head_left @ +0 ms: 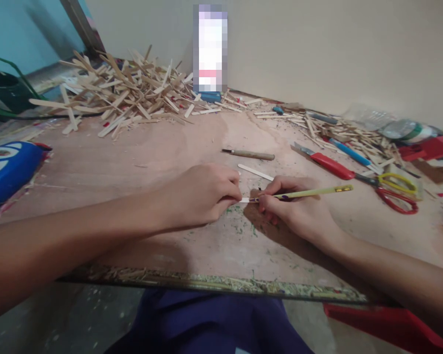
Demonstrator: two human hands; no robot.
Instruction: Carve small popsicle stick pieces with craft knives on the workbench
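Yellow pencil (317,191) gripped in the right hand (291,201), centre of frame, its tip at a small pale stick (245,200) – left hand (216,194) pinching that stick's left end, low over the tabletop (192,248). Just above the right hand, a second stick (256,172); higher, a slim tool (254,155). Right side – scissors (372,180), red and yellow handles. Upper left: heaped wooden sticks (133,91).

Craft work area, setting otherwise undetermined. Evidence: heaped flat wooden sticks (133,91), red-handled cutter (332,165) and scissors (395,189) on a worn wooden desk (125,157); shavings scattered on its surface; plain wall (317,49) behind. Room type cannot be confirmed.
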